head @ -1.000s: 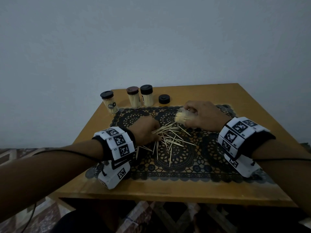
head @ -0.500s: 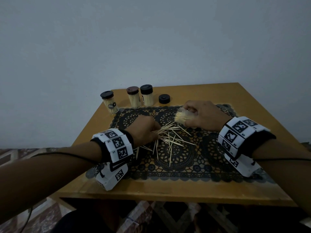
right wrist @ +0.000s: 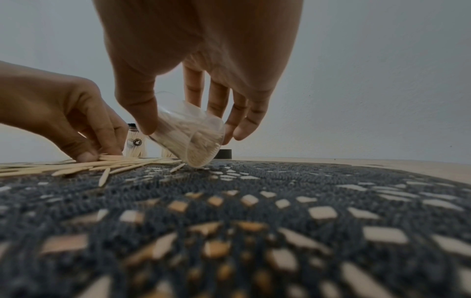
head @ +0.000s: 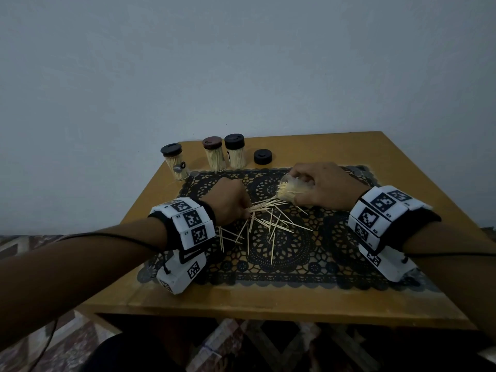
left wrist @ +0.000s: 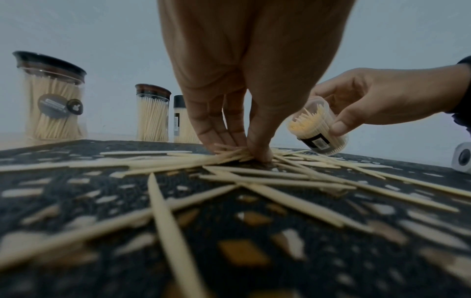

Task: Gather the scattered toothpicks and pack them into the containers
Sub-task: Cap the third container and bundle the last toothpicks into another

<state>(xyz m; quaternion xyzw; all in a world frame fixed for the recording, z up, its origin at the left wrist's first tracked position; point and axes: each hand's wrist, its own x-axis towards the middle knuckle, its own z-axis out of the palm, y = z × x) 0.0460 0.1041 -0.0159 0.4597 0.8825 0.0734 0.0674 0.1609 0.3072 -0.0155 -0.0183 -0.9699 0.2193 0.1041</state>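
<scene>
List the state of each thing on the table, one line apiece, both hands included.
Left hand: fingertips pinching a bunch of toothpicks against the mat.
Right hand: holding the open container tilted.
Open container: lidless, nearly full, mouth toward the left hand.
Scattered toothpicks: loose, crisscrossed on the mat.
Three capped jars: upright, closed, full.
Loose black lid: off, lying flat behind the mat.
Lace mat: flat on the table.
</scene>
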